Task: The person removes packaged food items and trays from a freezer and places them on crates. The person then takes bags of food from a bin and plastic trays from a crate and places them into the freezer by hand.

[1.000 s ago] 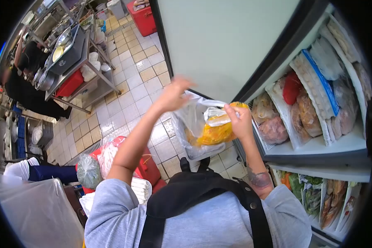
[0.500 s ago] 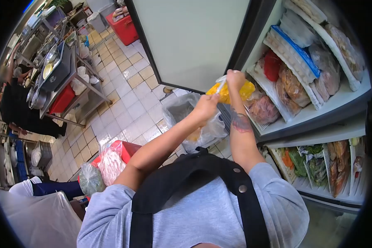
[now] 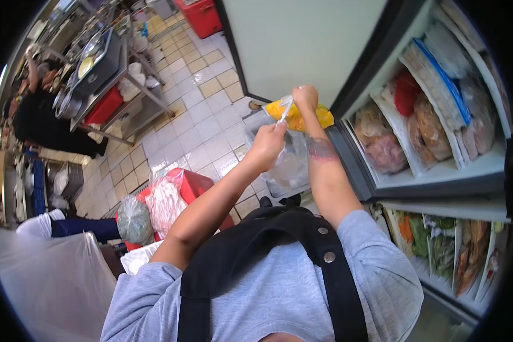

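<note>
Both my hands are out in front of me at a yellow plastic bag (image 3: 319, 117), over a grey bin with a clear liner (image 3: 290, 162). My left hand (image 3: 268, 147) is closed on the lower end of a thin white strip (image 3: 286, 108), which slants up across the bag. Beyond it, my right hand (image 3: 306, 98) makes a fist at the bag's upper edge and seems to grip it. Its fingertips are hidden from me, and I cannot tell what is inside the bag.
An open fridge on the right holds bagged food (image 3: 385, 154) above and vegetables (image 3: 422, 233) below. Its door (image 3: 302, 45) stands ahead. At my left are a red crate (image 3: 194, 185) with filled bags and a steel table (image 3: 114, 97). A person in black (image 3: 48, 122) stands farther off.
My hands and the yellow bag have shifted left in view. My left hand has drawn away from my right, and more of the white strip shows between them. My view has turned slightly right.
</note>
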`<state>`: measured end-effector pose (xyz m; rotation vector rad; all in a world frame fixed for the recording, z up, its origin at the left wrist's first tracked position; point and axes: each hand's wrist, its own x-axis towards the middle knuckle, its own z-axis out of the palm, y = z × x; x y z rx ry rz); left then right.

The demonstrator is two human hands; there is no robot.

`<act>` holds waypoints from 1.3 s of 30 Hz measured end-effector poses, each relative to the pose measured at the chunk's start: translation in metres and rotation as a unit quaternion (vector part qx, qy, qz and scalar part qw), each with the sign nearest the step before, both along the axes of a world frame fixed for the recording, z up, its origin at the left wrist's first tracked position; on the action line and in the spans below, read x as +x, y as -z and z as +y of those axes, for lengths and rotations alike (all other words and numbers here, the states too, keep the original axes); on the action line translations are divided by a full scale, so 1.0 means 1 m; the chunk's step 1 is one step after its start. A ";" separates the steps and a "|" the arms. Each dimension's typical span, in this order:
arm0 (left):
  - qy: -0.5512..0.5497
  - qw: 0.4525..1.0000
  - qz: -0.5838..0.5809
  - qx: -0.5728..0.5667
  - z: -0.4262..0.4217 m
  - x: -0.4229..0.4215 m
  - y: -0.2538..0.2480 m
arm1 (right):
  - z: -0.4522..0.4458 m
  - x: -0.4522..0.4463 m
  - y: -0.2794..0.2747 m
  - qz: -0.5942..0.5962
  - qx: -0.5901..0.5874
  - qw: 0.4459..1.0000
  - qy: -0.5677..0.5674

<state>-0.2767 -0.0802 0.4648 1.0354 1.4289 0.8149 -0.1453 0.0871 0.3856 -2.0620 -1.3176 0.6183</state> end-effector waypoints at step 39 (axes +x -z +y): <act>0.073 0.784 -0.605 0.115 0.037 0.055 -0.014 | -0.139 0.035 -0.227 -0.316 0.102 0.881 -0.336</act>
